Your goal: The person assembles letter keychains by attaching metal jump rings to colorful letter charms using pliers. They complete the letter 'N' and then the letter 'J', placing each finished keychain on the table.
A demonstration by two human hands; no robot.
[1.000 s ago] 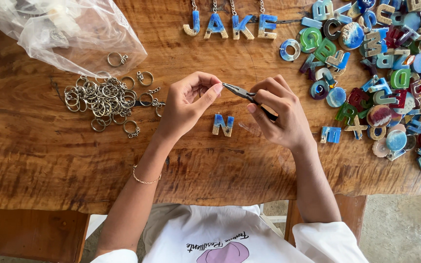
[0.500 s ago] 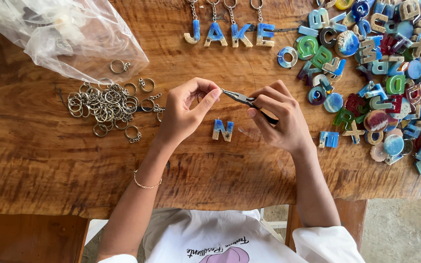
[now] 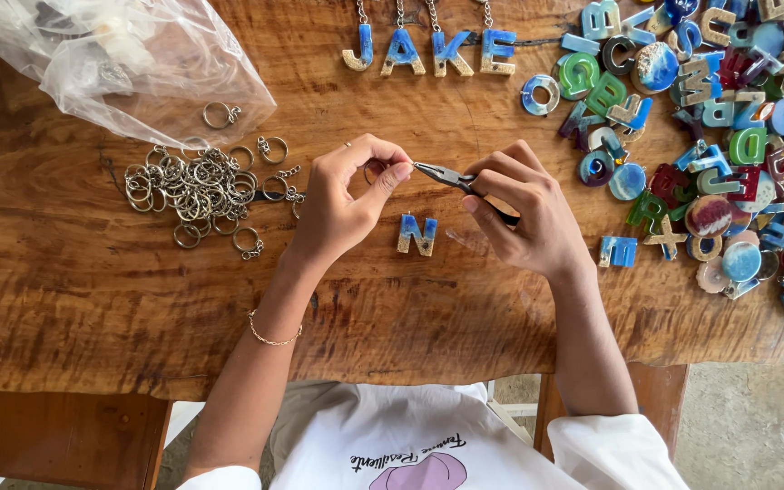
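Observation:
My left hand (image 3: 345, 200) pinches a small metal key ring (image 3: 376, 171) between thumb and fingers above the wooden table (image 3: 65, 281). My right hand (image 3: 524, 213) grips small pliers (image 3: 446, 176), whose tips point left and meet the ring. A blue and sand-coloured resin letter piece (image 3: 417, 234) lies on the table just below and between my hands. A row of several similar letters on chains (image 3: 428, 50) lies at the far edge.
A heap of metal key rings with chains (image 3: 197, 186) lies left of my left hand. A crumpled clear plastic bag (image 3: 120, 63) fills the far left. Many coloured resin letters (image 3: 710, 136) are scattered on the right. The table's near edge runs below my forearms.
Both hands stay together over the table; the pliers' tips have closed in on the ring held by my left fingers. The camera view has shifted slightly.

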